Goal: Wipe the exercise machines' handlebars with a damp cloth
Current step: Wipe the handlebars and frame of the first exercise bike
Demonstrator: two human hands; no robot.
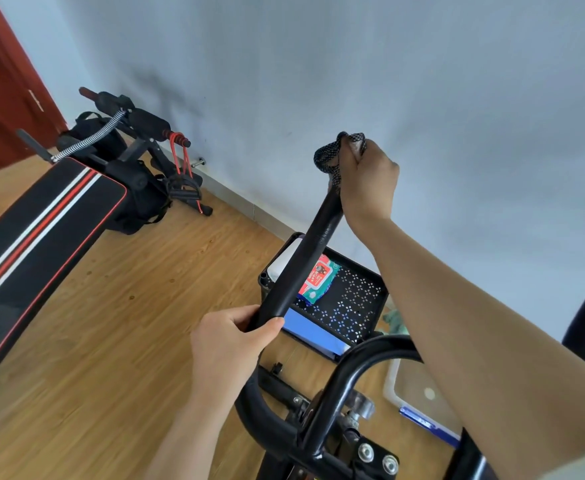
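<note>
**Now: cloth bunched over the handlebar's top end**

Up at about 2 o'clock from the middle of the view, the right hand has its fingers curled tight round a dark, net-patterned cloth, which is bunched over the upper tip of the black handlebar. The bar slants down toward 7 o'clock. There the left hand grips its lower stretch, thumb across the front and fingers wrapped behind. Beyond the bar, at 4 o'clock, a black perforated basket stands on the wooden floor near the wall, with a red-and-green wipes pack inside. At 9 o'clock lies a black padded bench with red and white stripes.
</note>
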